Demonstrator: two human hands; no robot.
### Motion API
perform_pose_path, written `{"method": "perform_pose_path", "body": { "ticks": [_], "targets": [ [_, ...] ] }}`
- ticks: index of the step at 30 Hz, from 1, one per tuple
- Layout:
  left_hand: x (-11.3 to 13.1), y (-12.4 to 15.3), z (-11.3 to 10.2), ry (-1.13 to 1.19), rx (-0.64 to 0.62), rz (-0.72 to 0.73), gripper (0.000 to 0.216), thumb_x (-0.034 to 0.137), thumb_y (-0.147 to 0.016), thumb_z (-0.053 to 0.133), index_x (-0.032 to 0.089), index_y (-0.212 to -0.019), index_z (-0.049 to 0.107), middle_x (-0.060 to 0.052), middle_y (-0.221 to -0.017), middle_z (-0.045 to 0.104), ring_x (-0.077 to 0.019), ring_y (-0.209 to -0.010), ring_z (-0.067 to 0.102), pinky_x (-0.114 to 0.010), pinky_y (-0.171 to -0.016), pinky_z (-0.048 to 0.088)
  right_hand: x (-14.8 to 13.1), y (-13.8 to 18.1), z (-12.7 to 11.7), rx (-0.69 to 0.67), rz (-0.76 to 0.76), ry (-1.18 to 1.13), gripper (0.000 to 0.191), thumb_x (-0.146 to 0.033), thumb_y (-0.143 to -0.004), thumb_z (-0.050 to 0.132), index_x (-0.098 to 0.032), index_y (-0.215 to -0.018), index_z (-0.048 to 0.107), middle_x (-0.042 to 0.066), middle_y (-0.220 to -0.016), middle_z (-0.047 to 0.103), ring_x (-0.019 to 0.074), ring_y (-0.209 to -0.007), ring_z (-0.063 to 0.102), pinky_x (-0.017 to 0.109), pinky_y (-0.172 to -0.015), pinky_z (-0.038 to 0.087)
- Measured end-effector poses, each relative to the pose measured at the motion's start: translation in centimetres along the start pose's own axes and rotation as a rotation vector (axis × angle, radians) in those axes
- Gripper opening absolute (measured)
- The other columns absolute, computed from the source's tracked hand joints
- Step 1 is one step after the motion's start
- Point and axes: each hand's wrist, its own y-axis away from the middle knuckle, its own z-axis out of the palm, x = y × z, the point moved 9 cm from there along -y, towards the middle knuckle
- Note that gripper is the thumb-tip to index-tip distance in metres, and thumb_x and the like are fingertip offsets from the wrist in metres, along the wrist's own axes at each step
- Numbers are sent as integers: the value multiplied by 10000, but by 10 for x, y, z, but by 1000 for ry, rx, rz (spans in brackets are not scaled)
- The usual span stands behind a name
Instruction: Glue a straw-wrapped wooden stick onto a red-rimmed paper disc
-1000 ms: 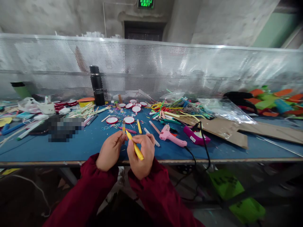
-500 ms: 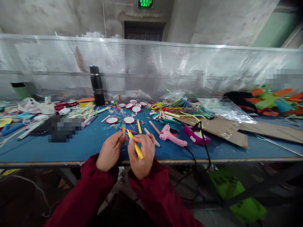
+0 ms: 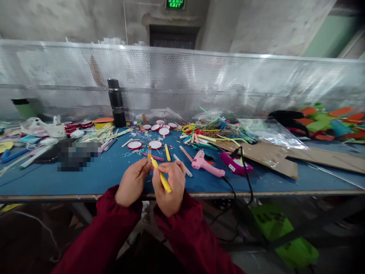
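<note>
My left hand (image 3: 131, 183) is closed, pinching a small flat stick (image 3: 149, 150) upright between thumb and fingertips. The stick looks greyish at the top and yellow lower down. Wrapped in the fingers of my right hand (image 3: 171, 192) is a yellow marker (image 3: 163, 179), tilted with its narrow end up and to the left. That end meets the stick's edge, or comes very close; I cannot tell which. Just beyond the hands lie a short yellow marker piece, perhaps a cap (image 3: 167, 152), and a purple marker (image 3: 154, 156). The stick's lower end is hidden by my fingers.
To the right lie a pink glue gun (image 3: 208, 166), its black cable and a purple box (image 3: 236, 163). Round red-rimmed white pieces (image 3: 135, 145) are ahead, before a black bottle (image 3: 116, 104). Pipe cleaners (image 3: 219, 129) and cardboard (image 3: 268, 156) lie right; phones (image 3: 51, 151) left.
My right hand has shifted slightly left, bringing the yellow marker's narrow end up to the stick. The left hand has stayed almost still.
</note>
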Motion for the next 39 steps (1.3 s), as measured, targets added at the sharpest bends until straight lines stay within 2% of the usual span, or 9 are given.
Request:
{"method": "perform_pose_path", "body": {
  "ticks": [7, 19, 39],
  "targets": [
    [-3, 0, 2, -11, -8, -7, 328, 468, -966, 411, 240, -753, 511, -15, -732, 547, -216, -694, 498, -333, -628, 399, 0, -1, 0, 7, -1, 13, 74, -172, -886, 598, -218, -851, 552, -1, -801, 694, 163, -788, 656, 408, -927, 406],
    [0, 0, 1, -18, -9, -3, 300, 422, -958, 416, 235, -762, 544, -25, -732, 577, -216, -688, 505, -332, -618, 415, 1, 0, 0, 2, 9, 2, 74, -169, -888, 589, -220, -850, 551, 0, -799, 687, 164, -791, 652, 405, -925, 411],
    [0, 0, 2, -21, -26, -10, 314, 466, -960, 405, 258, -758, 525, -32, -743, 557, -226, -696, 482, -355, -639, 409, 0, 0, 0, 6, -5, 7, 66, -187, -895, 580, -228, -852, 551, -2, -798, 692, 168, -795, 662, 411, -935, 416]
  ]
}}
